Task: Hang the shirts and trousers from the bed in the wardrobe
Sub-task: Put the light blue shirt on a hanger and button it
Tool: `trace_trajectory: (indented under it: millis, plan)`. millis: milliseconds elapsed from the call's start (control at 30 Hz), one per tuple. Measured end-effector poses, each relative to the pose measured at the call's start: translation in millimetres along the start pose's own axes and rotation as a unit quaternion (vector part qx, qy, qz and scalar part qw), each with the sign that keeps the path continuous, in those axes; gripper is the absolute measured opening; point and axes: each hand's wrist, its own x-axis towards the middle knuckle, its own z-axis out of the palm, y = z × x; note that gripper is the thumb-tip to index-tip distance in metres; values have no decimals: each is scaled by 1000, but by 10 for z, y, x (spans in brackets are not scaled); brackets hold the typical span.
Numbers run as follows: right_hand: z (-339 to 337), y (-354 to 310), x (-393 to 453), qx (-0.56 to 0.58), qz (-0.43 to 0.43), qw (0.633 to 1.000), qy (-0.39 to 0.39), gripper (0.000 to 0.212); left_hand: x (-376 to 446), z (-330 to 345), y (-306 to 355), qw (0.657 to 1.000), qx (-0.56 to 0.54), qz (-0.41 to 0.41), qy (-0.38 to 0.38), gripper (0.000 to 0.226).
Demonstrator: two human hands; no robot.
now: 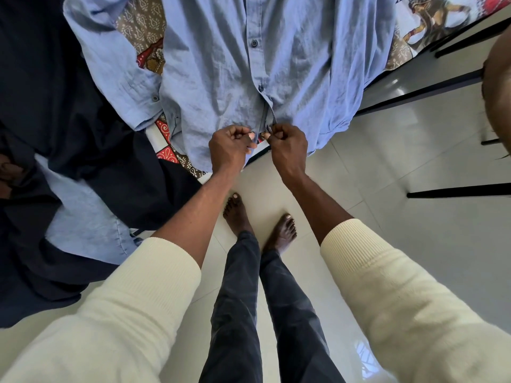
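A light blue button-up shirt [237, 64] lies spread front-up on the bed, its hem hanging over the near edge. My left hand [231, 146] and my right hand [287, 145] both pinch the bottom of the shirt's button placket, one on each side of the opening, fingers curled. Dark buttons run up the middle of the shirt. To the left, dark navy garments [49, 111] lie heaped on the bed and hang over its edge, with another light blue cloth [83, 219] between them.
The bed carries a patterned sheet [143, 29] in brown, red and white. Glossy white floor tiles [414, 167] lie to the right, crossed by black bars [459, 190]. My bare feet [260, 219] stand close to the bed edge.
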Motion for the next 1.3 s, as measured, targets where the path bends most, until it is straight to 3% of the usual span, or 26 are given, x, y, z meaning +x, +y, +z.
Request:
trace_trajectory:
  millis: [167,333,500,633,933,1100,1300]
  plan:
    - [-20,-58,-116,143,83,984,-58,5,-68,31,3,999,-1,-31,16,10]
    - [4,-123,-113,135,98,983,-77,8,-97,36,3,999,30,-23,2,19]
    - [20,-153,-113,136,85,984,-76,22,-124,53,34,997,-27,-75,17,16]
    - [22,-174,-130,156,92,981,-71,24,-138,113,53,998,-35,-46,35,19]
    - [11,-216,-120,169,126,975,-71,18,-135,142,33,998,-47,-37,6,20]
    - [14,-194,-132,173,128,974,-68,9,-108,130,49,997,-50,-42,45,18]
    - [-10,-228,-158,172,120,975,-71,12,-122,113,54,997,-65,-49,12,10]
